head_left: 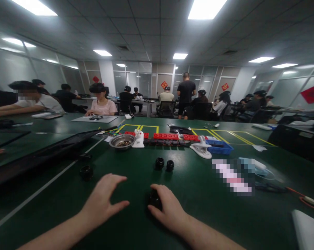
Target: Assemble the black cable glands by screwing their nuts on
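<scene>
The right hand point(169, 208) curls its fingers point(160, 191) loosely over a small black cylindrical part point(154, 199) near the desk's point(198, 194) near edge, covering rather than firmly pinching it. The left hand point(102, 205) hovers beside it, fingers spread, holding nothing. With so loose a hold the round part could roll away toward the two similar black parts point(164, 164) farther in.
</scene>
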Available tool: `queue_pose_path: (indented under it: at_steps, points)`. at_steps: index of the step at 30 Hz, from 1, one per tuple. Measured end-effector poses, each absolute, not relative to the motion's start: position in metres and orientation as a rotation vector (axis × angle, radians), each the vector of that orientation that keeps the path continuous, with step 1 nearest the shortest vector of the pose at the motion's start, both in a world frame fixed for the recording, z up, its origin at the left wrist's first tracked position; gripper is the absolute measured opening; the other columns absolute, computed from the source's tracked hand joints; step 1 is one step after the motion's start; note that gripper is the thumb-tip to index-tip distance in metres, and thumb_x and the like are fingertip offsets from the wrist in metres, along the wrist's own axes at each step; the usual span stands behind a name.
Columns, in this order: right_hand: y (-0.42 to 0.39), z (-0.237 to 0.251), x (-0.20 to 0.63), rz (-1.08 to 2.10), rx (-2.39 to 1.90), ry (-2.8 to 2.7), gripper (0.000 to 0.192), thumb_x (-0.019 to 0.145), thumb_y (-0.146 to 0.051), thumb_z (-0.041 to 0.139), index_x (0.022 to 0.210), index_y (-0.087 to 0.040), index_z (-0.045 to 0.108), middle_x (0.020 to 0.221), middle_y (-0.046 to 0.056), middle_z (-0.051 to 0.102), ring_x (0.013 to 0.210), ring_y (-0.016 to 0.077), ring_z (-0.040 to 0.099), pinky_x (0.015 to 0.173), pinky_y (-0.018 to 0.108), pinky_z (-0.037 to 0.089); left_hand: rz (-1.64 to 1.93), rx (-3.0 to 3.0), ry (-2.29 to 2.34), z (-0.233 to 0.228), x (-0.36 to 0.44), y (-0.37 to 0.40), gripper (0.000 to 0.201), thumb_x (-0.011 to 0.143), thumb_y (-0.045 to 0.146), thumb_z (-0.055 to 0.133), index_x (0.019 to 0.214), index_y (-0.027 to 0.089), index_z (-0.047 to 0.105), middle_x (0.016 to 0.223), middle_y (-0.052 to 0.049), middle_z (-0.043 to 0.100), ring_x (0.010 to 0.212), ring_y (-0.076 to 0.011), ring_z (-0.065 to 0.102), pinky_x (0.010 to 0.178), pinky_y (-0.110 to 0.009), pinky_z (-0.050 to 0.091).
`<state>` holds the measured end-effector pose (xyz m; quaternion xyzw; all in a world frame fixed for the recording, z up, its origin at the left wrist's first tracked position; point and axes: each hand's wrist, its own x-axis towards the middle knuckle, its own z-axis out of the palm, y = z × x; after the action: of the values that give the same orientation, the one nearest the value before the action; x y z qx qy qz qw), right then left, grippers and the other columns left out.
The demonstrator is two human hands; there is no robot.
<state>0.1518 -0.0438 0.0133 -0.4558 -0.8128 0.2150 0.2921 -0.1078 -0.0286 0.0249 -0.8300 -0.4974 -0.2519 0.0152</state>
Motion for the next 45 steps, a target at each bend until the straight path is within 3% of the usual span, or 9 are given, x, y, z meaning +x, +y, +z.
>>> queue_pose_path:
  at_steps: [7, 14, 18, 23, 28, 31, 36, 41, 45]
  points:
    - [-0.047, 0.011, 0.151, 0.439, -1.202, -2.061, 0.066, 0.057, -0.032, 0.069, 0.114, -0.017, 0.039, 0.110, 0.009, 0.047, 0.102, 0.0239, 0.043, 0.090, 0.039, 0.034, -0.464, -2.912, -1.698, 0.016, -0.020, -0.025, 0.054, 0.054, 0.044, 0.067, 0.102, 0.023, 0.056, 0.115, -0.008, 0.050, 0.112, -0.0288, 0.040, 0.099, -0.056, 0.013]
    - [-0.043, 0.016, 0.149, 0.450, -1.233, -2.046, 0.038, 0.064, -0.022, 0.059, 0.099, -0.019, 0.046, 0.097, 0.006, 0.049, 0.091, 0.0200, 0.046, 0.081, 0.035, 0.038, -0.575, -3.000, -1.641, 0.014, -0.010, -0.015, 0.038, 0.058, 0.024, 0.059, 0.096, 0.025, 0.057, 0.106, -0.003, 0.054, 0.105, -0.0245, 0.046, 0.101, -0.054, 0.011]
    - [-0.045, 0.018, 0.151, 0.462, -1.051, -2.101, 0.055, 0.061, -0.013, 0.050, 0.114, -0.019, 0.037, 0.110, 0.007, 0.046, 0.102, 0.0205, 0.042, 0.090, 0.036, 0.033, -0.575, -2.996, -1.637, 0.006, -0.012, -0.012, 0.037, 0.061, 0.028, 0.058, 0.098, 0.025, 0.056, 0.111, -0.005, 0.052, 0.109, -0.0253, 0.043, 0.100, -0.054, 0.012]
    - [-0.043, 0.017, 0.151, 0.376, -1.230, -2.015, 0.070, 0.057, -0.034, 0.066, 0.117, -0.015, 0.036, 0.117, 0.012, 0.041, 0.108, 0.0267, 0.036, 0.093, 0.042, 0.029, -0.529, -3.016, -1.619, 0.002, -0.016, -0.010, 0.040, 0.061, 0.029, 0.059, 0.101, 0.026, 0.055, 0.114, -0.005, 0.051, 0.112, -0.0257, 0.041, 0.101, -0.054, 0.011]
    - [-0.039, 0.017, 0.151, 0.457, -1.200, -2.051, 0.047, 0.063, -0.025, 0.060, 0.106, -0.018, 0.045, 0.099, 0.006, 0.052, 0.091, 0.0200, 0.047, 0.083, 0.035, 0.038, -0.532, -3.043, -1.616, 0.007, -0.016, -0.013, 0.039, 0.064, 0.031, 0.057, 0.103, 0.027, 0.054, 0.115, -0.004, 0.050, 0.112, -0.0254, 0.041, 0.100, -0.055, 0.012]
    - [-0.042, 0.020, 0.152, 0.484, -1.022, -2.120, 0.055, 0.060, -0.012, 0.052, 0.113, -0.018, 0.039, 0.108, 0.006, 0.049, 0.099, 0.0189, 0.045, 0.091, 0.034, 0.033, -0.550, -3.001, -1.631, 0.007, -0.014, -0.013, 0.039, 0.062, 0.028, 0.058, 0.101, 0.024, 0.054, 0.113, -0.006, 0.051, 0.111, -0.0251, 0.042, 0.101, -0.054, 0.012]
    - [-0.043, 0.018, 0.150, 0.403, -1.130, -2.030, 0.066, 0.059, -0.026, 0.062, 0.119, -0.016, 0.034, 0.118, 0.010, 0.041, 0.110, 0.0246, 0.036, 0.094, 0.040, 0.028, -0.555, -3.018, -1.620, 0.007, -0.014, -0.013, 0.039, 0.061, 0.023, 0.057, 0.100, 0.025, 0.055, 0.112, -0.005, 0.052, 0.110, -0.0250, 0.043, 0.101, -0.054, 0.014]
    - [-0.037, 0.014, 0.148, 0.406, -1.276, -1.960, 0.053, 0.057, -0.035, 0.068, 0.102, -0.018, 0.047, 0.096, 0.006, 0.052, 0.088, 0.0217, 0.047, 0.080, 0.037, 0.038, -0.573, -3.046, -1.631, 0.010, -0.014, -0.014, 0.040, 0.062, 0.034, 0.059, 0.101, 0.025, 0.055, 0.112, -0.005, 0.052, 0.109, -0.0262, 0.043, 0.100, -0.054, 0.015]
    - [-0.038, 0.017, 0.150, 0.459, -1.138, -2.023, 0.041, 0.063, -0.020, 0.058, 0.102, -0.018, 0.047, 0.096, 0.005, 0.054, 0.089, 0.0192, 0.048, 0.082, 0.034, 0.038, -0.558, -3.045, -1.650, 0.010, -0.014, -0.013, 0.040, 0.064, 0.031, 0.058, 0.103, 0.025, 0.054, 0.113, -0.004, 0.051, 0.111, -0.0262, 0.042, 0.101, -0.054, 0.014]
